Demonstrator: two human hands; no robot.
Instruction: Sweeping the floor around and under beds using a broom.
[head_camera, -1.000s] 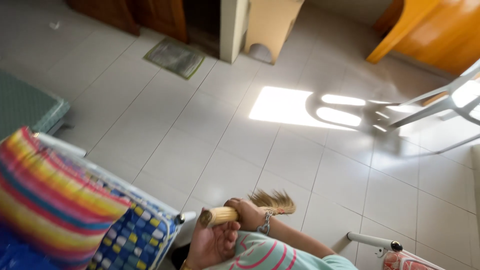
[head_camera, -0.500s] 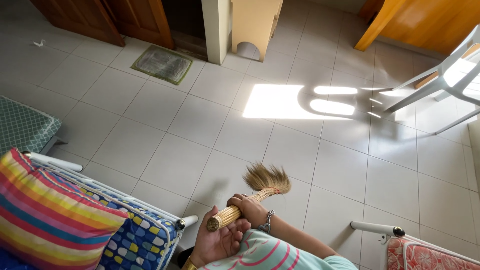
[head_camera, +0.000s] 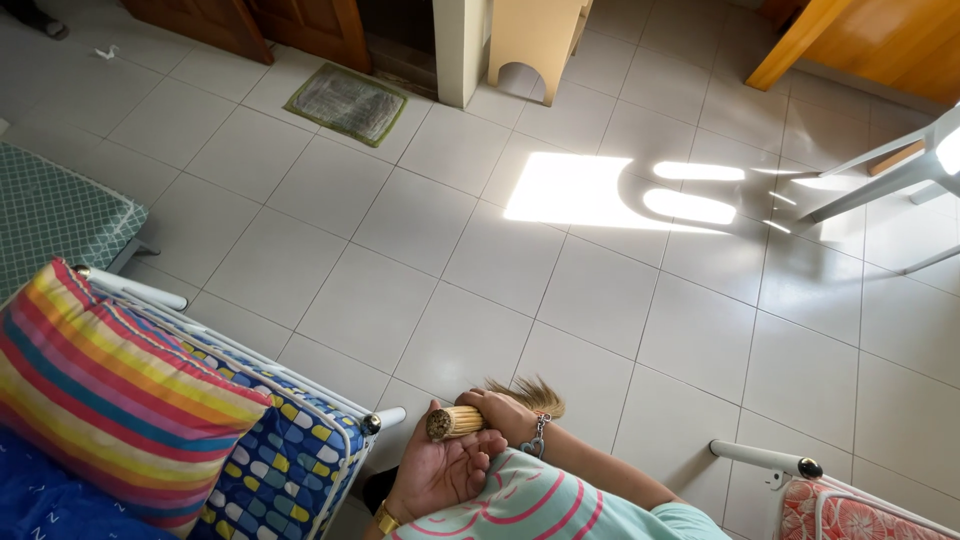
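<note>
You have one stick broom (head_camera: 480, 415) low in the view, just in front of your chest. Its long axis runs from the cut butt end at about 9 o'clock to the splayed bristle tips at about 2 o'clock, nearly level and only slightly tilted up toward the bristles.

Your right hand (head_camera: 508, 415) is clenched round the bundled handle just behind the bristles, knuckles up, with a bracelet at the wrist. Your left hand (head_camera: 440, 470) lies open, palm up, at 7 o'clock from the butt end. The butt sits just above its fingertips, but you cannot tell from here whether it touches them. So the right hand carries the broom and the left is the nearer one to the butt.

Counted: one broom, two hands.

Around you: a striped cushion (head_camera: 110, 390) on a patterned mattress (head_camera: 285, 470) at 9 o'clock, a white rail end (head_camera: 765, 460) at 3 o'clock, and tiled floor (head_camera: 400, 260) ahead with one green mat (head_camera: 346, 103) at 11 o'clock.
</note>
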